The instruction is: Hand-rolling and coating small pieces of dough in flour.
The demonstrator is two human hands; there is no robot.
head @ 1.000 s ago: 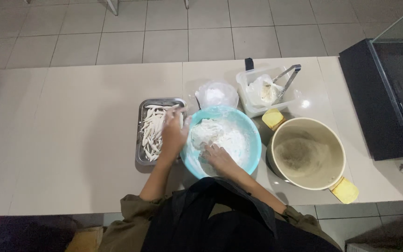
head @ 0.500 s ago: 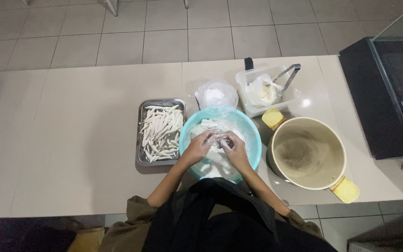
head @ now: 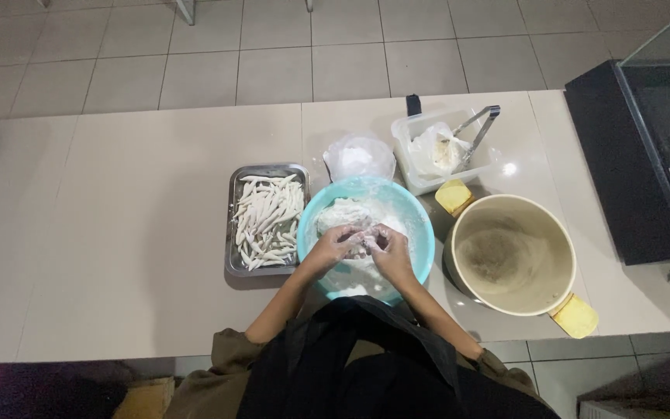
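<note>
Dim, warm indoor light falls from above; a small glare spot sits on the bench. Corners darken, shadows are soft, and detail is slightly grainy.

A round turquoise bowl sits upright on the beige tabletop, its inside dusted white with flour heaped toward the far-left wall. Both hands work together at its centre: the left hand and right hand, each coated in flour, meet over a small floured piece that cannot be made out.
</note>
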